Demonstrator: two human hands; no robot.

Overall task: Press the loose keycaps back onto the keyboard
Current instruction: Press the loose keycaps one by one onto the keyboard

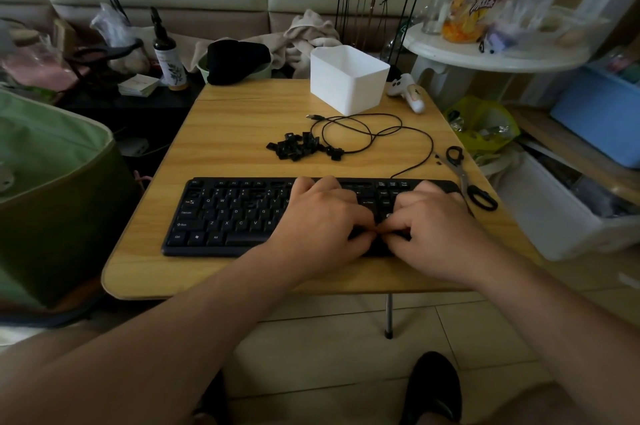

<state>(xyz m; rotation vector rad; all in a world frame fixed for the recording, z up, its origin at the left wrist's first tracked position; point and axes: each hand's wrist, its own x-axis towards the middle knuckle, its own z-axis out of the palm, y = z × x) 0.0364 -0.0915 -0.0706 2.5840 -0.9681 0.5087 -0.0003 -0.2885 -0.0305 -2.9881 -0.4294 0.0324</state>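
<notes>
While thumbs meet | left hand (322, 216), right hand (436, 227) curled on keyboard (221, 216)

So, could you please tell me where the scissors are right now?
In the head view, the scissors lie on the table's right edge, just right of the keyboard, near its cable.

Black keyboard (225, 216) and keycaps (298, 145), white bin (348, 79), yellow wood-grain table (242, 133), black-handled scissors (467, 178).

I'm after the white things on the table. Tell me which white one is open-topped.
The white box at the table's far edge: its top is open, a hollow bin. The white controller beside it is closed and lies flat.
</notes>
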